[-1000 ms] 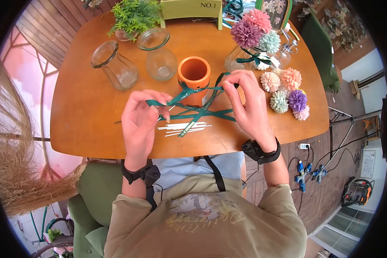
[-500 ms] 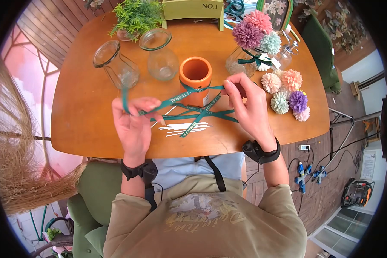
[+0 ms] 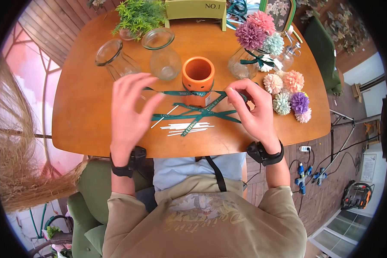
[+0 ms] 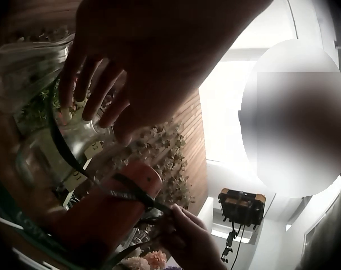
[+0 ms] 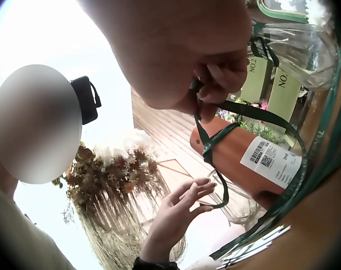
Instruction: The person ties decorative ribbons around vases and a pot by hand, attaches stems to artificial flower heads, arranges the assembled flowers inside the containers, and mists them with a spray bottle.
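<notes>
An orange cylindrical pot (image 3: 198, 75) with a white barcode label (image 5: 270, 162) stands upright on the table. A green printed ribbon (image 3: 182, 93) passes around its side. My right hand (image 3: 256, 107) pinches the ribbon between thumb and fingers, right of the pot. To the left, my left hand (image 3: 133, 109) is raised with fingers extended and thumb spread apart. A free stretch of ribbon (image 4: 63, 146) hangs by its fingertips. More green ribbon (image 3: 202, 113) lies crossed on the table in front of the pot, by several thin white sticks (image 3: 187, 127).
Two glass vases (image 3: 164, 62) and a green plant (image 3: 139, 18) stand at the back left. Pompom flowers (image 3: 250, 35) rise from a ribboned glass vase (image 3: 241, 64); loose flower heads (image 3: 293, 81) lie right. A green NO.1 planter (image 3: 195, 13) is at the back.
My left hand drew the ribbon leftward, then rose and spread its fingers from it. The ribbon strip by the pot now lies more level. My right hand keeps its pinch, shifting slightly right.
</notes>
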The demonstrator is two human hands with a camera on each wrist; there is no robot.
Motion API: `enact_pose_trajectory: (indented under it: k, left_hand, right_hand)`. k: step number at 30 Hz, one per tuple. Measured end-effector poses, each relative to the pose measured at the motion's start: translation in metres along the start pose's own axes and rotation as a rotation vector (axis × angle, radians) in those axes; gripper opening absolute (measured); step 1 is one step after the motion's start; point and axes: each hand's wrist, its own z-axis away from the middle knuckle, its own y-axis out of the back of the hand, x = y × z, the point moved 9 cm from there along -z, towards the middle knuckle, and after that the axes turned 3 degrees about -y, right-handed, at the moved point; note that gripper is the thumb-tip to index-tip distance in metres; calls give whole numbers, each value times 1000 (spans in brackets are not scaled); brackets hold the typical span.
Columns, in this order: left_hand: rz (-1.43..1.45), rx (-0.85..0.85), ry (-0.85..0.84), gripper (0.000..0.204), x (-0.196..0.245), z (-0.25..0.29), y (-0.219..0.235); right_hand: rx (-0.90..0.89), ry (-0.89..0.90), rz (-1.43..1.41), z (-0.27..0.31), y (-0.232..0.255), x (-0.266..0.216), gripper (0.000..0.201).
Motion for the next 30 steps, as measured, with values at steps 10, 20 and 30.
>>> enact_pose_trajectory:
  k: [10,20,30]
  left_hand:
    - [75,-236,25,35,28,-7,-52]
    - [332,-130,132,20,16,-10,-49]
    - [276,-16,-6,8,23,-21,-20]
  right_hand:
    - [-18,-5,31,4,-8,-1,9]
    - [-22,-20,-14,2,-10,1,9]
    - [38,-16,-3,-2,1,3,7]
